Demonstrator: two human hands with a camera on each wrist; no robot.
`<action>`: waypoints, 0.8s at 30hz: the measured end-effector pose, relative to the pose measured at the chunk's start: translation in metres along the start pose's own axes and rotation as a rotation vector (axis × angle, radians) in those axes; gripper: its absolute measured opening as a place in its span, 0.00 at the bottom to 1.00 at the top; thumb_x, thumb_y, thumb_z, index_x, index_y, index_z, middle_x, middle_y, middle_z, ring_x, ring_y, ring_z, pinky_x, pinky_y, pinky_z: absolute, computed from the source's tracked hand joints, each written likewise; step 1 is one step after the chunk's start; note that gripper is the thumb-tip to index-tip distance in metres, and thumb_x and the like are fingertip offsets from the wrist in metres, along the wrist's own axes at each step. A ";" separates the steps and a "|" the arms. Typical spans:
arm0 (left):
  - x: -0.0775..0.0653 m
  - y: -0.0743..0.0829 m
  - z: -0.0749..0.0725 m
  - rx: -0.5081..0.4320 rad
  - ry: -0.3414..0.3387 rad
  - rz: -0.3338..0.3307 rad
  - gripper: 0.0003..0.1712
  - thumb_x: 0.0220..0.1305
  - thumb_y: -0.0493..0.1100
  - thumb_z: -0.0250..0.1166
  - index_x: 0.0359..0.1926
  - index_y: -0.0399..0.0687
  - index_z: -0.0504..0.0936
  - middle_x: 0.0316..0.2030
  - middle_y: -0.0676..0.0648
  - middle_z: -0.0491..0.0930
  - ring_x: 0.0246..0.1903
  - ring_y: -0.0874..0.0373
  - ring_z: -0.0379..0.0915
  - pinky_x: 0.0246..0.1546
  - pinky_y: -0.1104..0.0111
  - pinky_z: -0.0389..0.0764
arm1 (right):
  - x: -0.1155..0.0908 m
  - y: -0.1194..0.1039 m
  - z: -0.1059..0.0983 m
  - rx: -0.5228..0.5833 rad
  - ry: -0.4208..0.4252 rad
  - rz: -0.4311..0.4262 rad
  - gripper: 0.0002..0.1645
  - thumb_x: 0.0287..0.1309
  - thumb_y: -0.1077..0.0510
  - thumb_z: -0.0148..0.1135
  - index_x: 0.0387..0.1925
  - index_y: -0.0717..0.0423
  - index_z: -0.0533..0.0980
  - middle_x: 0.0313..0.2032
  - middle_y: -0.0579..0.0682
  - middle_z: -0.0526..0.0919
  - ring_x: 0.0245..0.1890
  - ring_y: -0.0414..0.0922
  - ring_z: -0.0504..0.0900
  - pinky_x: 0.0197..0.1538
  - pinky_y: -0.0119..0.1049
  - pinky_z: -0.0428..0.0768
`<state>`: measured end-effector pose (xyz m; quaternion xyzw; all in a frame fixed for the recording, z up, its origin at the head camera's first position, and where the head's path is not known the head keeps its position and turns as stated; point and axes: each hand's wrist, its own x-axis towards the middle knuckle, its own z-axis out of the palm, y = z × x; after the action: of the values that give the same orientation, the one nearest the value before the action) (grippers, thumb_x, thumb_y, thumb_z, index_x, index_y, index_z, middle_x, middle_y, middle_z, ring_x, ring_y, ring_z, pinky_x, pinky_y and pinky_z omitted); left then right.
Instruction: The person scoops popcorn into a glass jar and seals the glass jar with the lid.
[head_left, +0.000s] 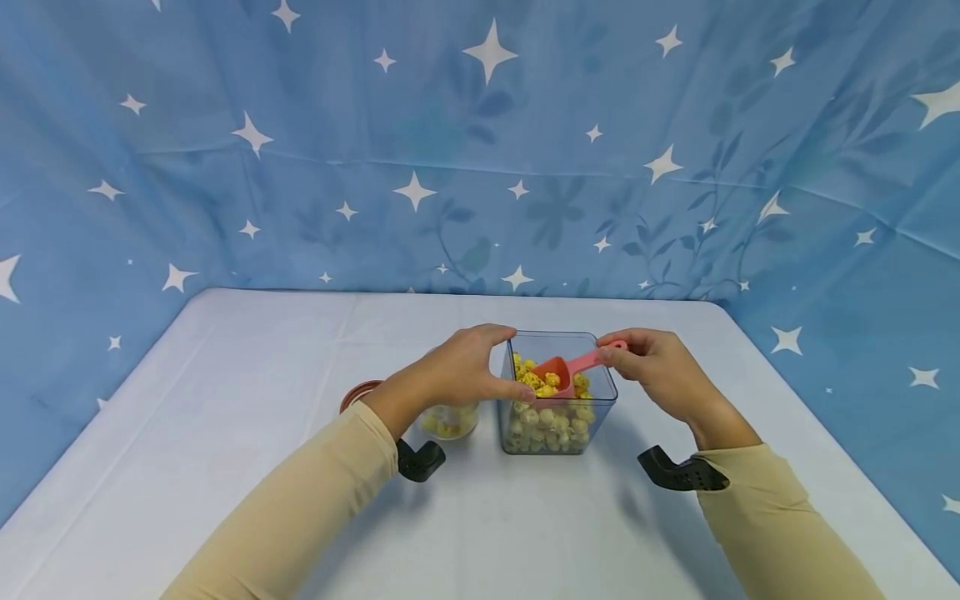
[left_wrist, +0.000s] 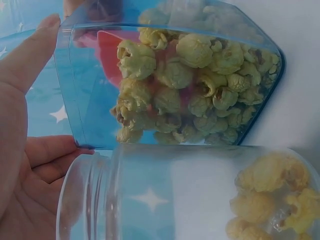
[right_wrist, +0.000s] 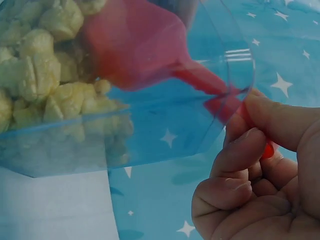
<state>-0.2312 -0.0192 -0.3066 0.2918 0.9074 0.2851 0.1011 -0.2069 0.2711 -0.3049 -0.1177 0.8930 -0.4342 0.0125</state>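
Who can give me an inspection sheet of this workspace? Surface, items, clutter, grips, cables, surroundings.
Surface: white table; items grouped near the middle.
Box: clear, open-topped, part-filled with popcorn.
Scoop: pink, its bowl inside the box and holding popcorn.
Jar: clear, upright beside the box, a little popcorn at the bottom.
Clutter: brownish-red ring, partly hidden by the left arm; possibly a lid, can't confirm.
Left grip: bare hand, thumb and fingers holding the box's rim.
Right grip: bare hand, pinching the scoop's handle.
Cables: nothing seen.
Surroundings: blue curtain with white stars; black straps at both wrists.
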 end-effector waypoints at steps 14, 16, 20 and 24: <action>0.002 0.002 -0.001 -0.010 -0.005 -0.013 0.56 0.55 0.66 0.73 0.76 0.46 0.61 0.74 0.47 0.61 0.73 0.51 0.54 0.68 0.53 0.64 | 0.004 -0.003 0.009 0.028 0.029 -0.002 0.22 0.71 0.51 0.60 0.54 0.66 0.79 0.39 0.57 0.79 0.39 0.51 0.71 0.39 0.38 0.74; 0.001 0.002 -0.001 -0.010 -0.004 -0.013 0.56 0.55 0.66 0.73 0.76 0.46 0.61 0.74 0.47 0.61 0.73 0.51 0.54 0.68 0.53 0.64 | 0.004 -0.003 0.010 0.042 0.040 0.005 0.23 0.71 0.51 0.61 0.54 0.66 0.79 0.41 0.57 0.79 0.41 0.52 0.72 0.40 0.36 0.75; 0.000 0.001 0.000 -0.007 -0.006 -0.013 0.56 0.56 0.66 0.73 0.76 0.46 0.60 0.74 0.47 0.60 0.73 0.50 0.54 0.68 0.53 0.63 | 0.002 -0.001 0.014 0.090 0.054 0.028 0.25 0.71 0.50 0.60 0.57 0.67 0.78 0.46 0.57 0.80 0.47 0.54 0.74 0.47 0.31 0.78; -0.001 0.002 0.000 -0.003 -0.005 -0.015 0.56 0.55 0.67 0.72 0.76 0.46 0.61 0.74 0.46 0.60 0.73 0.50 0.54 0.68 0.52 0.63 | -0.001 0.002 0.016 0.167 0.093 0.029 0.26 0.71 0.52 0.61 0.58 0.71 0.76 0.42 0.55 0.79 0.43 0.49 0.75 0.45 0.29 0.79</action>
<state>-0.2300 -0.0184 -0.3057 0.2855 0.9088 0.2851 0.1060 -0.2045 0.2597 -0.3168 -0.0829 0.8550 -0.5118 -0.0131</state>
